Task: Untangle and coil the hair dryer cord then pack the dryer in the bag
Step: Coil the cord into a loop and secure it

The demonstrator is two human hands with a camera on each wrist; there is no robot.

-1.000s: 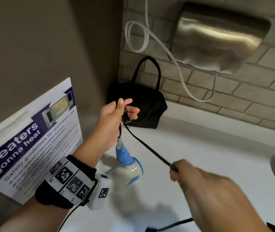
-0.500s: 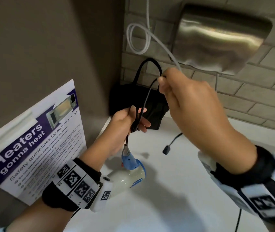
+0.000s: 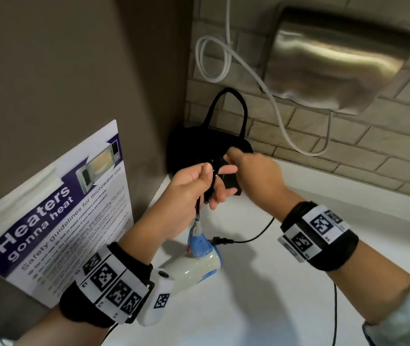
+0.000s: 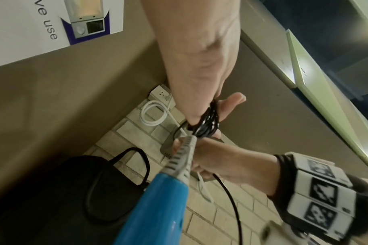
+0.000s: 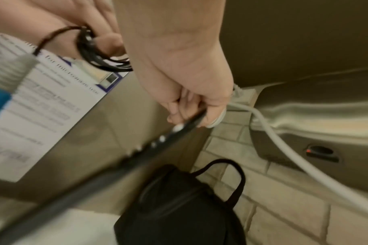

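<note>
Presently catalogued, hands first. Left hand (image 3: 194, 186): raised above the surface (image 3: 261, 295), fingers and thumb curled round several black loops of the cord (image 4: 208, 122), gathered into a small coil. Right hand (image 3: 253, 176): just beside the left, fingers closed, pinching a run of the same cord. Hair dryer (image 3: 194, 265): white body, blue handle, hanging from the cord below the left hand, close to the surface; whether it touches cannot be told. Plug (image 3: 220, 240): dangling free beside the dryer's handle, with slack cord curving up to the right hand. Bag (image 3: 191, 148): black, handles upright, standing in the corner on the surface, behind both hands. Poster (image 3: 56, 221): microwave safety notice, on the left wall. Hand dryer (image 3: 336, 61): steel, wall-mounted, trailing a white cable (image 3: 248, 68).
</note>
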